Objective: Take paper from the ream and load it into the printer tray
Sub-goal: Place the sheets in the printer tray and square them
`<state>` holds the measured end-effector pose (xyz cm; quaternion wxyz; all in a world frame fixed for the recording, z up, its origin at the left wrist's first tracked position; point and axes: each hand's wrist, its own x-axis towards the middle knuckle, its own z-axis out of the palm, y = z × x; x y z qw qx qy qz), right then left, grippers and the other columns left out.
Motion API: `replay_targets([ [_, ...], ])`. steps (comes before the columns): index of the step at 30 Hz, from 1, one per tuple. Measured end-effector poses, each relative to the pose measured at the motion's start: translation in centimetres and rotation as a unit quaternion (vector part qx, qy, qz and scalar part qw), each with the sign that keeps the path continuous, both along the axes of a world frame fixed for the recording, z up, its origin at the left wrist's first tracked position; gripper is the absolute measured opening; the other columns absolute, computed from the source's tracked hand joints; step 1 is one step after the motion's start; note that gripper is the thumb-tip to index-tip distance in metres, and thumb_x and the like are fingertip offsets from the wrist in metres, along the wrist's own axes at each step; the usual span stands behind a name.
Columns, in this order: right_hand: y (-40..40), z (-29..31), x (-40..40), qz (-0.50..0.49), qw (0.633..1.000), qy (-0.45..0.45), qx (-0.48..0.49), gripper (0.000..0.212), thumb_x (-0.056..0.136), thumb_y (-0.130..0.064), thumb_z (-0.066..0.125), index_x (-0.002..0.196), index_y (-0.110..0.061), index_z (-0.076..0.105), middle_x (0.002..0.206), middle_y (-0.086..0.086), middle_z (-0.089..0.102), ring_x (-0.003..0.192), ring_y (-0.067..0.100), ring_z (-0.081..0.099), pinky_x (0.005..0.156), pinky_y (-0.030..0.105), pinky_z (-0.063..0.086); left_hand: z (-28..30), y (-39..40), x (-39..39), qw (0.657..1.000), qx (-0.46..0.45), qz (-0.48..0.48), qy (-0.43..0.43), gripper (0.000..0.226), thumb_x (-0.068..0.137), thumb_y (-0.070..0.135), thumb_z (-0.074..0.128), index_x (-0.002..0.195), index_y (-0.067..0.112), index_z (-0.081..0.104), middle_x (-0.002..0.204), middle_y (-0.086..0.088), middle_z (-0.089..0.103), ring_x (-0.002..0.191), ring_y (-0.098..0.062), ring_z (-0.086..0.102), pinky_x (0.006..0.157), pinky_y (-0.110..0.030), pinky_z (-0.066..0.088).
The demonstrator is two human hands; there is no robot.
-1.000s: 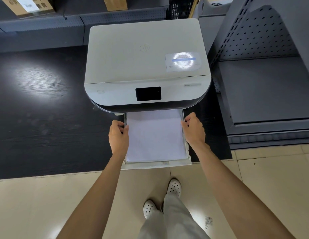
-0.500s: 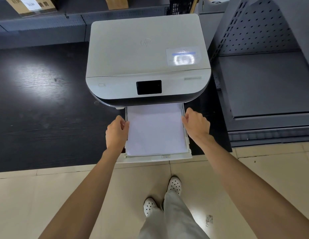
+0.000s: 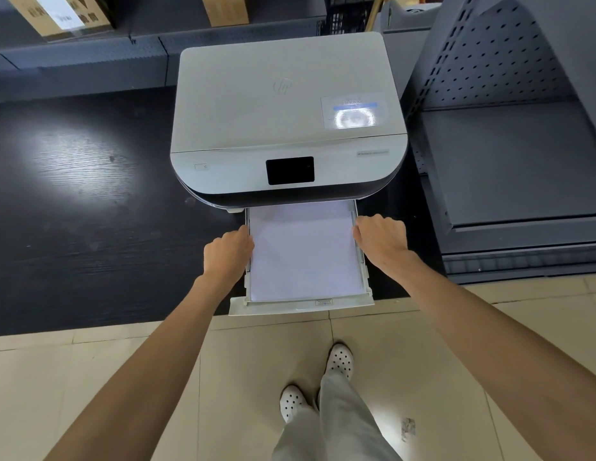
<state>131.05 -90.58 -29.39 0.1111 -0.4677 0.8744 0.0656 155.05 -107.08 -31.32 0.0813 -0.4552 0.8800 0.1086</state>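
I look down and see a white printer (image 3: 286, 104) sitting on a dark desk (image 3: 74, 201); its small black screen (image 3: 290, 170) faces me; the paper tray (image 3: 300, 306) sticks out from the bottom of the printer, past the edge of the desk and over the floor (image 3: 90, 377); a flat stack of white paper (image 3: 303, 251) lies inside the tray, and its far end goes under the printer; my left hand (image 3: 228, 252) is curled up at the left side of the tray, with the fingers (image 3: 245, 232) touching the left edge of the paper; my right hand (image 3: 381, 239) is curled the same way at the right side, with its fingers touching the right edge of the paper and the tray wall; both hands are mostly closed, pressing in on the two sides, but I cannot tell if they really pinch the paper or only rest against it; my two bare arms reach in from the bottom corners; below the tray I see light trousers and two white shoes (image 3: 338, 359) with little holes, standing on pale floor tiles; grey metal shelves (image 3: 509, 161) stand to the right of the printer; brown cardboard boxes (image 3: 67, 13) sit on a shelf far behind the desk
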Motion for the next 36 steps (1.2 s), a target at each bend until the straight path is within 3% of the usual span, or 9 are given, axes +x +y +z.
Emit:
replay_targets([
  [3, 0.0, -0.3, -0.2, -0.016, 0.998, -0.039, -0.035, 0.028, 0.101, -0.022, 0.045, 0.091, -0.009, 0.067, 0.075, 0.007, 0.067, 0.065, 0.026, 0.064, 0.059, 0.033, 0.046, -0.1, 0.0, -0.1, 1.000, 0.005, -0.003, 0.006, 0.022, 0.106, 0.021, 0.036, 0.096, 0.012, 0.053, 0.078, -0.006, 0.065, 0.063, -0.029, 0.063, 0.060, -0.037, 0.050],
  [10, -0.2, -0.3, 0.2, -0.023, 0.998, -0.049, -0.042, 0.028, 0.102, -0.021, 0.043, 0.096, -0.007, 0.066, 0.085, 0.011, 0.070, 0.075, 0.031, 0.067, 0.062, 0.034, 0.042, -0.1, 0.0, -0.3, 1.000, -0.001, -0.003, 0.006, 0.026, 0.106, 0.020, 0.035, 0.089, 0.011, 0.052, 0.073, -0.005, 0.061, 0.056, -0.025, 0.053, 0.054, -0.032, 0.039],
  [14, 0.3, 0.0, 0.0, -0.033, 0.997, -0.044, -0.046, 0.028, 0.101, -0.021, 0.042, 0.097, -0.010, 0.067, 0.076, 0.006, 0.066, 0.063, 0.025, 0.058, 0.059, 0.031, 0.039, 0.2, -0.3, -0.1, 1.000, 0.008, 0.003, 0.012, 0.026, 0.105, 0.021, 0.037, 0.086, 0.012, 0.052, 0.070, -0.005, 0.060, 0.054, -0.022, 0.052, 0.053, -0.032, 0.042],
  [21, 0.8, 0.6, -0.1, -0.027, 0.997, -0.038, -0.058, 0.026, 0.102, -0.024, 0.044, 0.099, -0.013, 0.067, 0.070, 0.000, 0.054, 0.059, 0.021, 0.050, 0.057, 0.029, 0.034, 0.7, -0.4, 0.2, 1.000, 0.004, -0.010, 0.017, 0.025, 0.107, 0.023, 0.037, 0.085, 0.016, 0.047, 0.064, 0.003, 0.049, 0.047, -0.012, 0.041, 0.047, -0.024, 0.027],
  [29, -0.1, 0.4, 0.4, -0.040, 0.996, -0.058, -0.054, 0.029, 0.103, -0.023, 0.043, 0.093, -0.009, 0.067, 0.072, 0.003, 0.057, 0.062, 0.023, 0.054, 0.060, 0.031, 0.038, 0.1, -0.3, -0.5, 1.000, 0.006, -0.002, 0.008, 0.027, 0.105, 0.020, 0.036, 0.084, 0.012, 0.050, 0.064, -0.003, 0.054, 0.052, -0.022, 0.048, 0.053, -0.032, 0.039],
  [36, 0.4, 0.3, 0.1, -0.049, 0.994, -0.066, -0.068, 0.027, 0.102, -0.024, 0.045, 0.094, -0.011, 0.067, 0.072, 0.003, 0.061, 0.062, 0.023, 0.058, 0.060, 0.031, 0.042, 0.1, -0.5, -0.3, 1.000, 0.006, 0.007, -0.001, 0.025, 0.104, 0.018, 0.038, 0.084, 0.012, 0.051, 0.067, -0.004, 0.057, 0.053, -0.022, 0.051, 0.051, -0.028, 0.036],
])
